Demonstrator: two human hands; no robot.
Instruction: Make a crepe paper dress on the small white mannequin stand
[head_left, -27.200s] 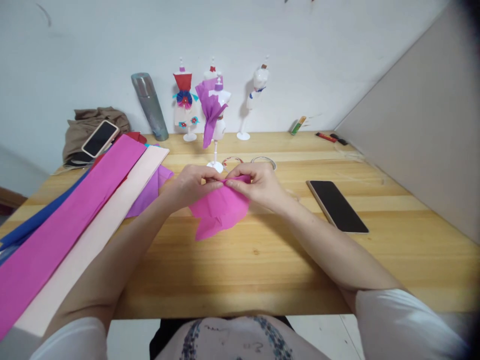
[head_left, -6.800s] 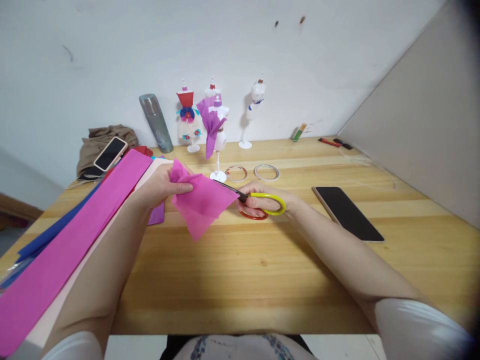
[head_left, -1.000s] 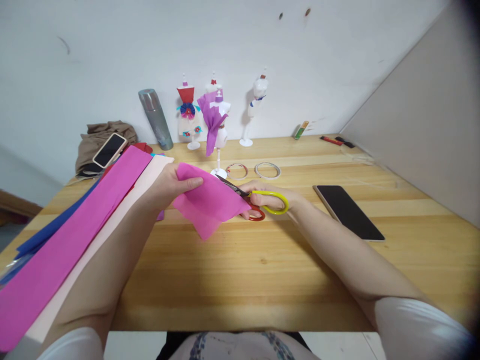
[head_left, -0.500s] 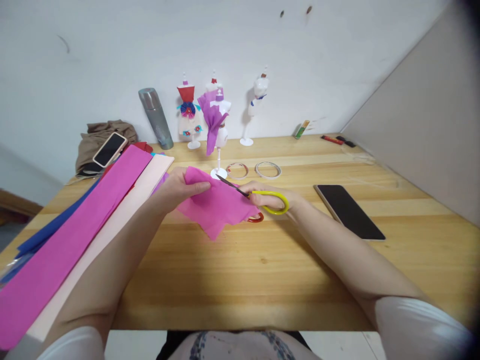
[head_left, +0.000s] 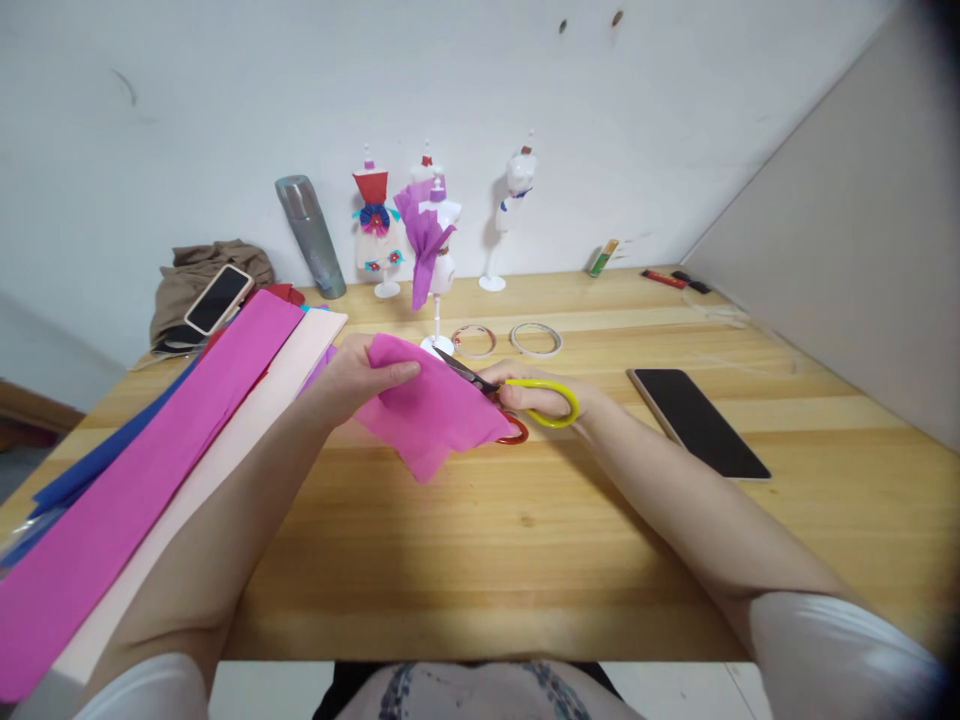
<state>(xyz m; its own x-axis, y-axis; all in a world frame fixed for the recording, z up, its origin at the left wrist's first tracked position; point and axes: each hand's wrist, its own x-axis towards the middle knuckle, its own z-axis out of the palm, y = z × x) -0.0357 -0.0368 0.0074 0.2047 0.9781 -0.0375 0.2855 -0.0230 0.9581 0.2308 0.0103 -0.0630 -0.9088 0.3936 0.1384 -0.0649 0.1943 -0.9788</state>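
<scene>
Left hand (head_left: 369, 372) holds a pink sheet (head_left: 431, 405); right hand (head_left: 544, 400), beside the sheet, grips scissors (head_left: 491, 387); small mannequins (head_left: 445, 272) stand behind the sheet.

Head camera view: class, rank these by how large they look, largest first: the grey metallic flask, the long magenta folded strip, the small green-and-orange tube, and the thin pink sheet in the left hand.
1. Long magenta folded strip
2. Thin pink sheet
3. Grey metallic flask
4. Small green-and-orange tube
</scene>
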